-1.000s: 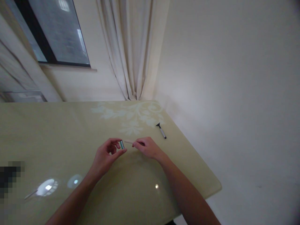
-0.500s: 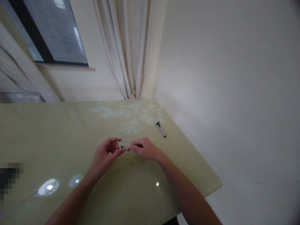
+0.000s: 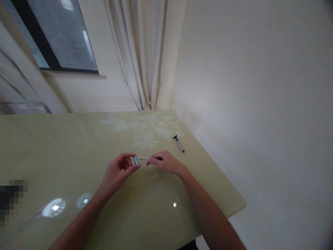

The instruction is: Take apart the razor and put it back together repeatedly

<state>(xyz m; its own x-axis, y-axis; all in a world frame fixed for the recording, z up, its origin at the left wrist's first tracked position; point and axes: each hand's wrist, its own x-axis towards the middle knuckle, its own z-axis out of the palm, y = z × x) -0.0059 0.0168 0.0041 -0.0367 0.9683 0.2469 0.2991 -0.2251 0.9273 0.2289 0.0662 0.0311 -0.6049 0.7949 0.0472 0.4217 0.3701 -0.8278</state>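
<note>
Between the thumb and fingertips of my left hand [image 3: 118, 172] is a small razor cartridge [image 3: 135, 160], held upright with its dark and blue-green strips showing. My right hand [image 3: 163, 162] pinches a thin pale stick [image 3: 142, 158] whose far end points left at the cartridge. That end lies close beside the cartridge; I cannot tell if they touch. The exact kind of stick is too small to make out. Beyond my right hand, a razor [image 3: 179, 144] with a grey and black handle and a black head lies on the table.
Both hands are above a glossy pale green table [image 3: 65, 149] with a white floral pattern. Its right edge runs along a white wall [image 3: 249, 104]. Curtains [image 3: 145, 52] and a window [image 3: 65, 34] are behind it. A pixelated dark patch [image 3: 11, 198] covers the left edge.
My right hand has moved slightly right and away from me, drawing the stick back from across the cartridge. My left hand stays nearly in place, and more of the cartridge's face now shows.
</note>
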